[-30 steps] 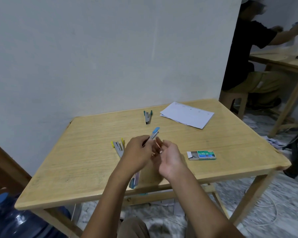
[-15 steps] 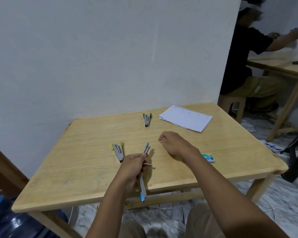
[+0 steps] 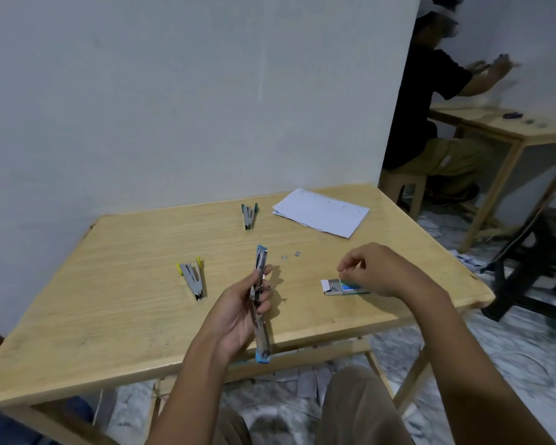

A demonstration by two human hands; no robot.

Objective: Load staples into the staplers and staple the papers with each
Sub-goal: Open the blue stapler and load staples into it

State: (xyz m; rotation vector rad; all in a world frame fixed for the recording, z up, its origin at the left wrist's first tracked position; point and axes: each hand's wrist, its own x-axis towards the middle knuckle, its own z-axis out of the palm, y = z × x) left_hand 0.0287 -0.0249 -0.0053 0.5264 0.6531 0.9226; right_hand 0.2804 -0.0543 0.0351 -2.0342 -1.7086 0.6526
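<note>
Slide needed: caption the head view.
Left hand holds the opened blue stapler while right hand hovers over the staple box.

Wooden table [image 3: 109,316] against grey wall [image 3: 174,91]; another person [image 3: 430,107] sits beyond

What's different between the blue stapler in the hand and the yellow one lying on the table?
The blue stapler is gripped in the left hand, lifted; the yellow stapler lies untouched on the table. The blue stapler is swung open almost straight; the yellow stapler opens only to a narrow V. The blue stapler has blue ends, the yellow stapler yellow ones. Both are small, metal-bodied and open.
</note>
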